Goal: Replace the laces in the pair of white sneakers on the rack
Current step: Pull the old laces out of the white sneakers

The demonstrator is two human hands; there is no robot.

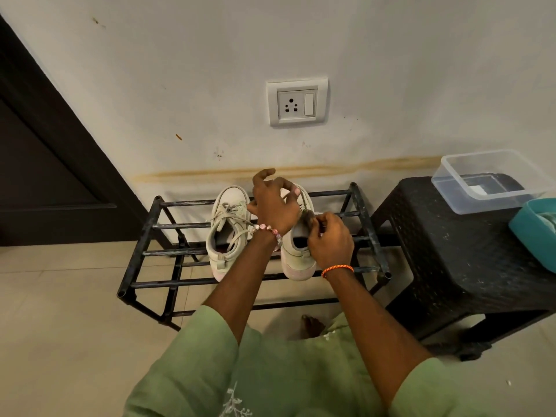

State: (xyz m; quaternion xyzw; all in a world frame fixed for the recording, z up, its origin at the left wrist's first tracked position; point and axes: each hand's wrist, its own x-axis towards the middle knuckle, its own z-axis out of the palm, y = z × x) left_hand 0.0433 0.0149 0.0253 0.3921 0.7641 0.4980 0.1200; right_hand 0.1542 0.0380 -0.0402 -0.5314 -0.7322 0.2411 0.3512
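Head view: clear tub [493, 179] on stool [451, 251]

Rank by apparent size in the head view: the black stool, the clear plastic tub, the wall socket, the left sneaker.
1. black stool
2. clear plastic tub
3. left sneaker, close to the tub
4. wall socket

Two sneakers stand side by side on top of the rack [144, 233], the left sneaker [227, 233] beside the right sneaker [296, 254]. My hands are over the right one. Right of the rack stands a stool [451, 251]; on it lies a container [493, 182]. Behind is the wall with a socket [296, 102].
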